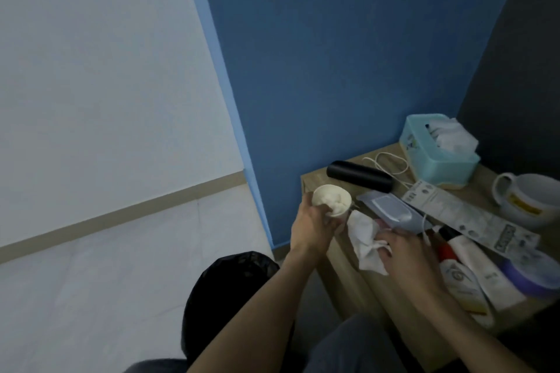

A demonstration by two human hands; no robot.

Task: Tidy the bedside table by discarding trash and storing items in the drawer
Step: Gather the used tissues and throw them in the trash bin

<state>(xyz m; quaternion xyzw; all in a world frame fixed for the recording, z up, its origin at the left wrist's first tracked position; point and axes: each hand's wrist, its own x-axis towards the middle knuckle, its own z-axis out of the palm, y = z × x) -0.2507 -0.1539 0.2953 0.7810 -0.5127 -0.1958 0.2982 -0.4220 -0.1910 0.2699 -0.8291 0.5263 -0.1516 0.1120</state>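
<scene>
My left hand (313, 225) grips a white paper cup (331, 200) stuffed with crumpled tissue, at the near left corner of the wooden bedside table (315, 177). Just right of it, my right hand (403, 251) pinches a crumpled white tissue (365, 239) lying on the table's front edge. A bin lined with a black bag (230, 288) stands on the floor below and left of the table.
On the table lie a black cylinder (359, 180), a white cable (391, 165), a teal tissue box (439, 151), a white mug (530, 200), a grey pouch (391, 210), a long printed packet (472, 218), tubes (472, 269) and a purple-rimmed lid (530, 272). A blue wall stands behind.
</scene>
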